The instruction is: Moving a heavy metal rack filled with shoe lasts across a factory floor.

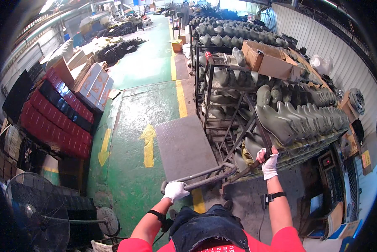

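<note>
My left hand (176,191), in a white glove, is closed round the left end of the tubular metal push handle (207,180) of a flat platform cart. The cart's bare grey deck (184,145) lies just beyond the handle. On the right, my right hand (269,163), also gloved but with fingertips showing, is closed on the dark metal frame (262,131) of a rack. Rows of grey-green forms (287,119), shaped like shoe lasts, fill that rack. The rack stands close beside the cart's right side.
More loaded racks (230,31) run back on the right, with an open cardboard box (266,59) on top. Stacked dark red boxes (56,119) stand left. A large fan (37,214) is at near left. A green walkway (131,107) with yellow arrows leads ahead.
</note>
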Demonstrator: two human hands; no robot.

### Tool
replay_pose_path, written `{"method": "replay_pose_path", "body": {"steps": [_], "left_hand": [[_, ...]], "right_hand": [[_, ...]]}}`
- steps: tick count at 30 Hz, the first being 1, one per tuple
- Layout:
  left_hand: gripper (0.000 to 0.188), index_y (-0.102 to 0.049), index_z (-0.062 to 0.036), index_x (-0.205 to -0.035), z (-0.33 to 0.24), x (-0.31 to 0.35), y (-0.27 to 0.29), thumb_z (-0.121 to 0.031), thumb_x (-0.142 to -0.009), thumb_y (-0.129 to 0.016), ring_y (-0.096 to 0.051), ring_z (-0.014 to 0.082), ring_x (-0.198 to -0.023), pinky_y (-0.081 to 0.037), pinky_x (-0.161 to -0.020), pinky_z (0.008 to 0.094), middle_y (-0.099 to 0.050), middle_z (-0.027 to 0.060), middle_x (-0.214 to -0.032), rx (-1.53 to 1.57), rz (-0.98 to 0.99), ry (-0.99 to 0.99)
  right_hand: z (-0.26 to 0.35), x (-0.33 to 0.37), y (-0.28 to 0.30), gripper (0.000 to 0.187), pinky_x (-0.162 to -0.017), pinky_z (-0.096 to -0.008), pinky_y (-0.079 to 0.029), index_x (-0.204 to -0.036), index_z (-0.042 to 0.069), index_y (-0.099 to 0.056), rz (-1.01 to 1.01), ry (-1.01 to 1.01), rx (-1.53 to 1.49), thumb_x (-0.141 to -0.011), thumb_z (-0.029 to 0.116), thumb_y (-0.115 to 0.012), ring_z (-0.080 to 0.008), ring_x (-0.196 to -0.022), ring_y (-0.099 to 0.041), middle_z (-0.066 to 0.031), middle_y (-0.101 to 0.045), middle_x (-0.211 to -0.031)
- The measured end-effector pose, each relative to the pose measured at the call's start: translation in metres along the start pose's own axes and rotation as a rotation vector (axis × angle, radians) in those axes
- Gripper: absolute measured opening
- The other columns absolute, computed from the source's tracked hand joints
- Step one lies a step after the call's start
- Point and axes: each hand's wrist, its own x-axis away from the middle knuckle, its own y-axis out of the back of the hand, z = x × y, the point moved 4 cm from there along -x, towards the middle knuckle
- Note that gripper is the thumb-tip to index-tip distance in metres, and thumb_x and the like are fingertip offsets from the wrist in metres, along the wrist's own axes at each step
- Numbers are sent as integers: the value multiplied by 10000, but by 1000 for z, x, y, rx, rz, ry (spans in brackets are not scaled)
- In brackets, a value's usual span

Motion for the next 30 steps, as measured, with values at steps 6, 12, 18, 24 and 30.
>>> {"method": "replay_pose_path", "body": {"steps": [6,12,18,24,30], "left_hand": [[323,-749,-168,-914,-3,4,0,-390,-705,-641,-703,321,-845,-547,-762,445,-727,126,-869,-8,-76,-1],[340,-755,-184,-945,-3,5,-5,-412,-715,-650,-708,312,-876,-554,-780,434,-733,123,-910,-25,-75,47],[400,-746,-175,-1009,0,10,-10,-423,-710,-654,-709,330,-833,-548,-741,440,-730,140,-866,-5,-107,40],[404,-747,-182,-1011,-3,14,-12,-425,-702,-657,-710,317,-838,-548,-741,432,-732,136,-873,-7,-81,47],[403,-750,-197,-1018,-2,16,-19,-413,-689,-663,-709,311,-839,-549,-737,427,-733,118,-873,-10,-83,39]], "right_hand": [[0,-1,0,721,-516,-348,-331,-514,93,-412,-5,5,-20,-887,710,-389,-205,-426,-358,-31,-333,-449],[-2,-4,3,720,-492,-336,-324,-515,90,-426,28,20,-33,-887,705,-399,-200,-417,-359,-27,-342,-447],[-2,-5,1,697,-503,-342,-340,-546,82,-449,37,-20,-67,-890,687,-406,-200,-429,-382,-29,-370,-465],[-3,-4,6,685,-518,-341,-345,-559,86,-449,-55,-17,-41,-889,686,-418,-201,-433,-373,-33,-385,-486],[-4,-5,6,689,-542,-351,-351,-552,94,-434,-18,-20,-44,-894,692,-406,-203,-436,-364,-32,-372,-485]]}}
